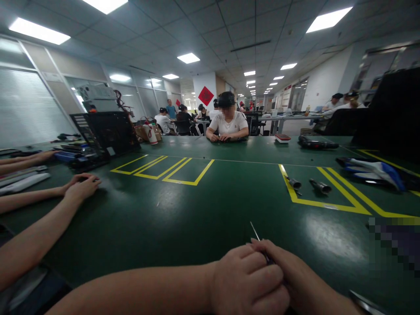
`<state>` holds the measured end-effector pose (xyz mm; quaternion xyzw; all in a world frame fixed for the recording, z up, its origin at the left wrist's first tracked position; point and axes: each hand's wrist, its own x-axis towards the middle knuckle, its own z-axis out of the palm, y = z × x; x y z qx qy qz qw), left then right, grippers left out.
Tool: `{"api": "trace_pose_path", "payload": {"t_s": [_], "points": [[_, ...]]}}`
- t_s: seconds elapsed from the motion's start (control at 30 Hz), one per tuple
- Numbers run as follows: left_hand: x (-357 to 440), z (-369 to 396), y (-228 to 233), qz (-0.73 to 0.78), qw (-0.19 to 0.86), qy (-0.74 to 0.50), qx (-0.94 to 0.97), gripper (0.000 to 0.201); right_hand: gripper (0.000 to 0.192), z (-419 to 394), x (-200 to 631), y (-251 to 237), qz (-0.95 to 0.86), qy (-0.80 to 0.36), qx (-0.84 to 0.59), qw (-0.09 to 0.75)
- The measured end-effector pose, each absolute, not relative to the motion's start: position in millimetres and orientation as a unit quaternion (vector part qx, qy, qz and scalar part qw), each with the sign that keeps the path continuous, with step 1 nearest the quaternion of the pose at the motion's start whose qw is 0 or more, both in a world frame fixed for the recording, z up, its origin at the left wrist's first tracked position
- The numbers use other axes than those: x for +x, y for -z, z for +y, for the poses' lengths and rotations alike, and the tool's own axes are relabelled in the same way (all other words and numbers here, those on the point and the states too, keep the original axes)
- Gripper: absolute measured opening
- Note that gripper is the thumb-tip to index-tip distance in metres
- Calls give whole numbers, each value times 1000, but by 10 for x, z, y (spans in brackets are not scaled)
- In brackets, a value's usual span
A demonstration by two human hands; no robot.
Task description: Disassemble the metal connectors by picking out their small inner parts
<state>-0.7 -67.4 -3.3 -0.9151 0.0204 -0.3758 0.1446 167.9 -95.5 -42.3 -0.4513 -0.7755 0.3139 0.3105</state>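
Green matting marked with yellow tape boxes (177, 170) covers the long surface (197, 205) of an open office; no writing is legible anywhere. At the near edge the left hand (249, 280) and right hand (295, 275) press together, fingers closed on a thin metal rod (254, 231) poking up between them.
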Motion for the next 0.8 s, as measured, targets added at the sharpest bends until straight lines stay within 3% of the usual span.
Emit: {"api": "trace_pose_path", "payload": {"t_s": [0.2, 0.33, 0.5, 0.63, 0.8], "points": [[-164, -745, 103, -68, 98, 383, -916, 23, 40, -1060, 1730, 378, -769, -372, -433, 288], [-203, -716, 132, -131, 46, 384, -913, 33, 31, -1114, 1743, 226, -742, -407, -445, 294], [-170, -708, 53, -223, 12, 255, -941, 49, 31, -1081, 1773, 85, -625, -462, -512, 367], [-92, -715, -11, -277, -14, 87, -957, 39, 32, -1037, 1730, 89, -535, -513, -532, 409], [-91, -682, -84, -264, -15, 47, -963, 29, 29, -1024, 1608, 114, -511, -511, -530, 444]]}}
